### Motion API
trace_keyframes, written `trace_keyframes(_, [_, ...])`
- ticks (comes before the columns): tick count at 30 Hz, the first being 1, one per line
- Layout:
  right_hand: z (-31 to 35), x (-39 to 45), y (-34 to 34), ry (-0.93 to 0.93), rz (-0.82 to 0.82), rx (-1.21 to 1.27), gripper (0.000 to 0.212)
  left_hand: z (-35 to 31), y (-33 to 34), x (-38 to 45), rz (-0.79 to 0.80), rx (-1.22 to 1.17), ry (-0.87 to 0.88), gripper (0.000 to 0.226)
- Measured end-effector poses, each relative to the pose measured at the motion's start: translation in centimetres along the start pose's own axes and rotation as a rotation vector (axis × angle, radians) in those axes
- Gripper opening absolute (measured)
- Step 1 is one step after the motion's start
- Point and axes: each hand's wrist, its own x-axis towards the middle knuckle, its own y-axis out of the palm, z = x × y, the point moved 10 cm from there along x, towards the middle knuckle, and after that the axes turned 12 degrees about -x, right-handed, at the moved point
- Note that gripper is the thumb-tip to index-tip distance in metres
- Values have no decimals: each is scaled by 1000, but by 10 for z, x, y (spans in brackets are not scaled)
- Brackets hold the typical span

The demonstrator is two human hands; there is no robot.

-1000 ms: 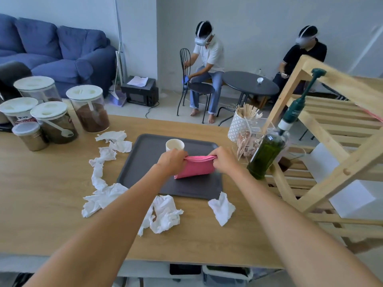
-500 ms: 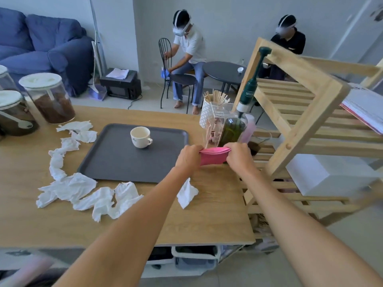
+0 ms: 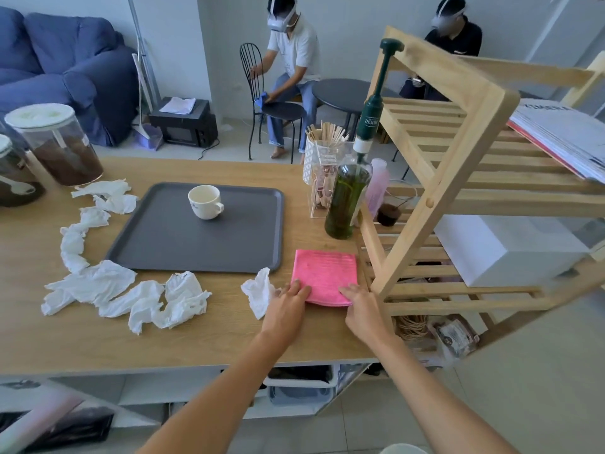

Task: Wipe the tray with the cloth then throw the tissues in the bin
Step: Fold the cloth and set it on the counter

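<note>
Fingers of both hands lie flat and loosely spread on the near edge of the pink cloth (image 3: 324,276), pressing it to the table (image 3: 229,339) rather than pinching it; neither hand holds anything.

Going from left to right: the crumpled tissues (image 3: 124,290) run in a curve from the far left corner of the tray (image 3: 196,244), down its left side and along its near edge, all lying on the wood and well to the left of both hands. The tray itself sits flat with a white cup (image 3: 204,202) standing in its far half. A single tissue (image 3: 260,291) lies just off the tray's near right corner, touching or nearly touching the left hand (image 3: 288,306). Next comes the folded cloth, lying square between the tray's right edge and the wooden shelf unit (image 3: 458,178), with the right hand (image 3: 363,309) on its near right corner. A green bottle (image 3: 347,201) stands just beyond the cloth.

With the cloth laid down, the wiping looks finished, so the likely next step is gathering tissues. Those lie to the left of the fingers, their chain running along the tray's near edge, so the left hand is the nearer one and the single tissue beside it is the first within reach. No bin can be made out for certain; containers under the table are unclear.
</note>
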Motion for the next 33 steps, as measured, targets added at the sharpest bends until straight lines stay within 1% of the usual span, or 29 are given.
trace_keyframes(2, [1, -6, 10, -18, 37, 22, 62, 1, 2, -7, 7, 41, 0, 49])
trace_keyframes(4, [0, -13, 16, -45, 39, 10, 67, -1, 3, -16, 5, 94, 14, 49])
trace_keyframes(7, [-4, -25, 19, -77, 69, -59, 73, -11, 1, -31, -15, 157, 86, 42])
trace_keyframes(8, [-6, -27, 19, -81, 76, -62, 72, -14, 4, -34, 8, 177, 117, 38])
trace_keyframes(10, [-8, -29, 15, -80, 83, -36, 66, -22, 1, -39, 19, 183, 149, 40])
trace_keyframes(13, [-5, -23, 10, -40, 94, 68, 57, -26, -18, -35, -39, 73, 115, 51])
trace_keyframes(14, [-3, -18, 7, -30, 91, 98, 56, -27, -20, -27, -18, 43, 97, 53])
trace_keyframes(15, [1, -13, 5, -27, 90, 117, 56, -26, -21, -18, 12, 50, 81, 53])
trace_keyframes(17, [10, -1, 4, -25, 94, 119, 58, -23, -15, 0, 67, 162, 52, 55])
trace_keyframes(20, [18, 18, 14, -24, 126, -4, 61, -9, 4, 19, 196, 281, -41, 66])
trace_keyframes(22, [17, 27, 25, -24, 175, -126, 63, 2, 13, 24, 239, 309, -93, 70])
trace_keyframes(24, [13, 31, 34, -10, 235, -201, 64, 6, 18, 26, 245, 302, -105, 69])
trace_keyframes(27, [11, 35, 42, 4, 295, -227, 64, 8, 19, 30, 231, 293, -93, 68])
trace_keyframes(33, [14, 43, 35, 4, 338, -259, 64, 8, 16, 37, 253, 308, -82, 67])
